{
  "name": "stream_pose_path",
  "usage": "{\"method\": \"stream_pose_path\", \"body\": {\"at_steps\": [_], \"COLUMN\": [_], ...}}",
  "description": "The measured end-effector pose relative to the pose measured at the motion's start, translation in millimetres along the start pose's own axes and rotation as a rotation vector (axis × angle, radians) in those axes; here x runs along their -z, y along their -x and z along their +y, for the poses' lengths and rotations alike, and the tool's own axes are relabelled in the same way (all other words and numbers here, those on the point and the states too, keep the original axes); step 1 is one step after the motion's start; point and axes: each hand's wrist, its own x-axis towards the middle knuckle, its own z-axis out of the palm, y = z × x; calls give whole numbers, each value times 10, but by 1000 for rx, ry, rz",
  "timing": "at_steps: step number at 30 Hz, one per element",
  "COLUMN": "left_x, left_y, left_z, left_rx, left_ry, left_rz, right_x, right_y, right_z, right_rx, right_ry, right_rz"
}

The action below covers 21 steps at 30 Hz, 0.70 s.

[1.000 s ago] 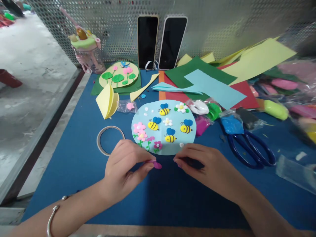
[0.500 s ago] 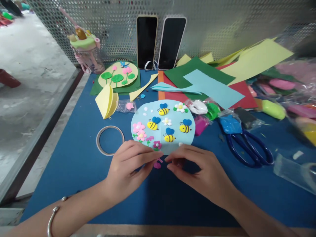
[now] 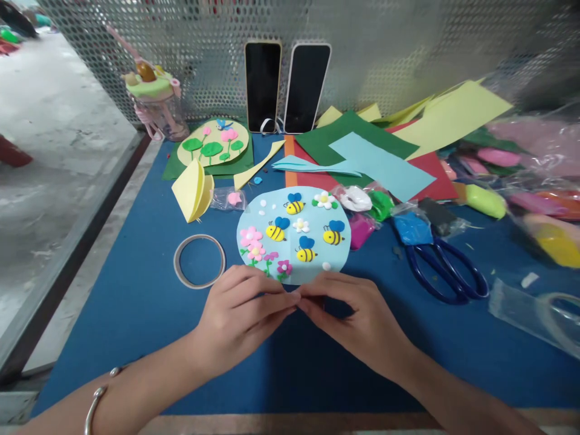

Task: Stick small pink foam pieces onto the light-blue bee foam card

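A light blue oval card (image 3: 294, 211) lies at the middle of the blue table, decorated with clay bees, pink and white flowers and small white dots. Just in front of its lower edge, the fingertips of my left hand (image 3: 249, 311) and my right hand (image 3: 351, 314) meet. Both hands are pinched closed; whatever sits between the fingertips is too small or hidden to name. A purple clay flower (image 3: 284, 267) on the card is right behind my left fingers.
A tape roll (image 3: 199, 286) lies left of the card. Blue-handled scissors (image 3: 446, 272) and bagged clay (image 3: 360, 229) are on the right. Behind stand two phones (image 3: 263, 87), a cup (image 3: 158, 103), coloured paper (image 3: 380, 163) and a lotus card (image 3: 183, 151).
My fingertips have come together from a small gap. The pink-purple clay pieces seen below the card are now hidden by my hands. The whole view has shifted slightly.
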Motion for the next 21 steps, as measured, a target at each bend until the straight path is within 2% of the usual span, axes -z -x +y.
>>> {"method": "stream_pose_path", "body": {"at_steps": [5, 11, 21], "left_x": [-3, -2, -9], "left_y": [-14, -25, -24], "left_z": [-10, -5, 1], "left_rx": [24, 22, 2], "left_ry": [10, 22, -3], "left_rz": [8, 41, 57], "right_x": [-35, -44, -85], "right_y": [15, 6, -10], "right_z": [-10, -9, 91], "right_rx": [-1, -164, -407], "right_ry": [-28, -198, -625], "right_rz": [-80, -127, -111]}}
